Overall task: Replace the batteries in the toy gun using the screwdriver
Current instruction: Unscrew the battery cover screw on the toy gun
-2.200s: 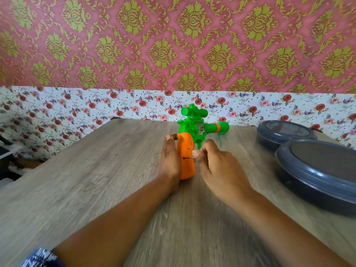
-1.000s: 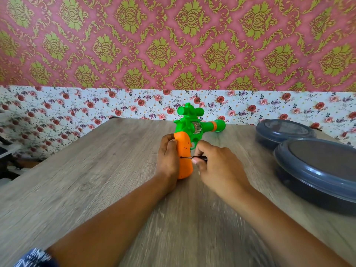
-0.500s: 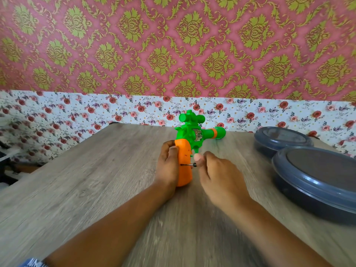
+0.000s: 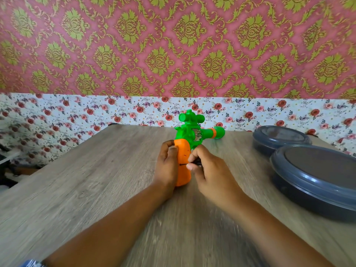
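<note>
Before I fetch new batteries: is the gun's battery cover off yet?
Still on: the orange grip looks closed, and the screwdriver tip meets its side, pinched by the right hand.

One camera only, worn on my head; it looks forward and down over my forearms, close above the bench (image 4: 81, 189); both hands (image 4: 167, 166) sit mid-frame; the wall (image 4: 173, 45) rises beyond them.

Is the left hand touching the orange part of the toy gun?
Touching. The head view shows the left hand wrapped against the toy gun's orange grip, fingers curled over its top edge.
</note>
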Action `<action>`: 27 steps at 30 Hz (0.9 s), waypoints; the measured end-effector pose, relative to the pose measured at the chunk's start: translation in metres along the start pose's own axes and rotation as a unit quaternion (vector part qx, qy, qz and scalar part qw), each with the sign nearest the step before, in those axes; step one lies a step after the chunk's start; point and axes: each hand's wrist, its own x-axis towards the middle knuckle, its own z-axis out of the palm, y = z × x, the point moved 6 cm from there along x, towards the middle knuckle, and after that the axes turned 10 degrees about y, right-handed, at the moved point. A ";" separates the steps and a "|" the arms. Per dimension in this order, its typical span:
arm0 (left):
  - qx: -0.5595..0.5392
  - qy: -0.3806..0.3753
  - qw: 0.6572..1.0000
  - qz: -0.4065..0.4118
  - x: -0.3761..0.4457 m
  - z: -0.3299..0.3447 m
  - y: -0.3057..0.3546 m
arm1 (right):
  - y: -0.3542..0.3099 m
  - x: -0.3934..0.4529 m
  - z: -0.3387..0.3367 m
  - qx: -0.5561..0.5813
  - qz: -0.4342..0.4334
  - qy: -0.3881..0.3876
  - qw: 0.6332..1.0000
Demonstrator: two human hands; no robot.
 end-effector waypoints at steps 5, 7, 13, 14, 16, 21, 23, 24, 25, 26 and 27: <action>-0.004 0.004 1.000 -0.017 0.002 0.001 -0.004 | 0.015 -0.001 0.001 -0.161 0.028 -0.016 0.986; 0.004 0.005 1.000 -0.013 0.002 0.001 -0.005 | 0.015 0.001 0.002 -0.155 0.022 -0.024 0.987; 0.000 0.003 1.000 -0.006 0.002 0.001 -0.005 | 0.006 0.003 -0.001 -0.114 -0.028 -0.027 0.993; -0.002 0.001 1.000 -0.006 0.002 0.001 -0.005 | 0.005 0.003 -0.002 -0.116 -0.041 -0.028 0.992; -0.004 0.000 1.000 -0.007 0.002 0.001 -0.004 | 0.004 0.003 -0.002 -0.120 -0.069 -0.031 0.990; -0.012 0.003 1.000 -0.014 0.001 0.000 -0.003 | 0.003 0.004 -0.004 -0.066 -0.064 -0.028 0.995; -0.007 -0.001 1.000 -0.009 0.000 -0.001 -0.001 | 0.003 0.003 -0.002 -0.028 -0.038 -0.024 0.999; -0.006 -0.002 1.000 -0.008 0.000 -0.001 -0.001 | 0.002 0.002 -0.001 -0.016 -0.031 -0.021 0.999; -0.005 -0.002 1.000 -0.008 -0.001 -0.001 0.000 | 0.001 0.001 0.000 -0.016 -0.027 -0.018 0.999; -0.006 0.000 1.000 -0.010 0.000 0.000 0.000 | 0.001 -0.001 0.001 -0.034 -0.021 -0.016 0.999; -0.008 0.003 1.000 -0.012 0.000 -0.001 -0.001 | 0.001 -0.002 0.000 -0.081 -0.023 -0.018 0.996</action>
